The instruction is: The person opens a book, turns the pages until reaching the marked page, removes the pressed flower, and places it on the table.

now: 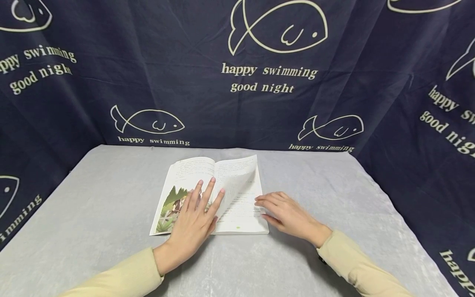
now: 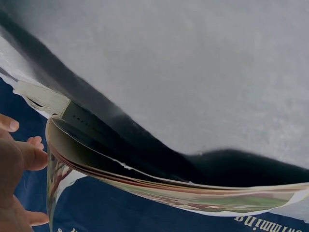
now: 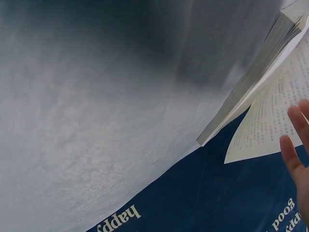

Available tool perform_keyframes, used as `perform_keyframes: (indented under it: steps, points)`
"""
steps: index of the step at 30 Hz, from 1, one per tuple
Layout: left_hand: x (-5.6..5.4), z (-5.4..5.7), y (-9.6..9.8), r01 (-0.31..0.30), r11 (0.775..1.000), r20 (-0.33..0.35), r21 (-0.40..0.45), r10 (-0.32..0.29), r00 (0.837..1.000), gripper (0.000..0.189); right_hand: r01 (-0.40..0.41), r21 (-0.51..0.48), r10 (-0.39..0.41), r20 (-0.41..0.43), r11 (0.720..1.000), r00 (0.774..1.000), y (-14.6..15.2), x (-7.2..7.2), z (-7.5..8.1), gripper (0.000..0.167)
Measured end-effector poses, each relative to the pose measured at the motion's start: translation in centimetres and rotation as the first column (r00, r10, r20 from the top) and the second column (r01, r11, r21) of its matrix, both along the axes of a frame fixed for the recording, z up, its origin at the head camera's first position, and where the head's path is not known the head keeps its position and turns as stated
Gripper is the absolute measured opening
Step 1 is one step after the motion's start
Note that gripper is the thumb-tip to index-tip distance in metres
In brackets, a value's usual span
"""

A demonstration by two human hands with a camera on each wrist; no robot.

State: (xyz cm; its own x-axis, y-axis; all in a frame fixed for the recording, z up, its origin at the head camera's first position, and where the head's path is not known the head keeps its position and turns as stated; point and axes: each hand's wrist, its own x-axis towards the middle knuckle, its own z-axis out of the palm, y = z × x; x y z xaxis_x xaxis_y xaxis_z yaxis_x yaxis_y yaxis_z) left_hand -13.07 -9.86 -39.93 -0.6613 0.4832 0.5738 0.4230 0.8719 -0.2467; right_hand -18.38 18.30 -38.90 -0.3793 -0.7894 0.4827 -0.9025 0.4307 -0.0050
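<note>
An open book [image 1: 241,210] lies on the table, its left page [image 1: 194,165] carrying a coloured picture below the text. One right-hand leaf [image 1: 235,165] is lifted and slants across, with the printed page under it showing. Across the picture and near the spine, my left hand [image 1: 194,220] rests with fingers spread and pointing away from me, hiding part of the picture. My right hand [image 1: 287,214] is at the book's right edge, fingertips over the margin and nothing gripped. In the right wrist view, the raised leaf [image 3: 263,130] stands out from the page block [image 3: 256,77] near the fingers.
A grey cloth [image 1: 111,198] covers the table around the book. Behind and at both sides hangs a dark blue curtain [image 1: 208,103] with fish outlines and lettering. Pale sleeves [image 1: 126,272] cover both forearms.
</note>
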Motion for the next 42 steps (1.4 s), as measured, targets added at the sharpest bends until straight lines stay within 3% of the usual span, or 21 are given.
perform_keyframes:
  steps: [7,23,36,42]
  points:
    - [-0.11,-0.20,-0.05,0.034,0.999,-0.058,0.011,-0.033,0.998,0.066,-0.004,0.061,0.003,0.023,0.998,1.000,-0.11,0.33,-0.48,0.031]
    - [0.46,-0.18,-0.17,-0.010,0.995,0.052,-0.098,0.015,0.999,0.071,0.020,0.136,-0.027,0.049,0.990,0.998,-0.15,0.56,-0.81,0.032]
    - [0.34,-0.60,-0.24,-0.014,0.998,0.023,-0.069,0.016,1.000,0.052,0.043,0.185,-0.062,0.098,0.982,0.993,-0.14,0.71,-0.91,0.030]
    - [0.43,-0.69,-0.25,-0.035,0.997,0.042,-0.073,0.039,0.998,0.054,0.042,0.182,-0.062,0.107,0.982,0.992,-0.16,0.68,-0.90,0.024]
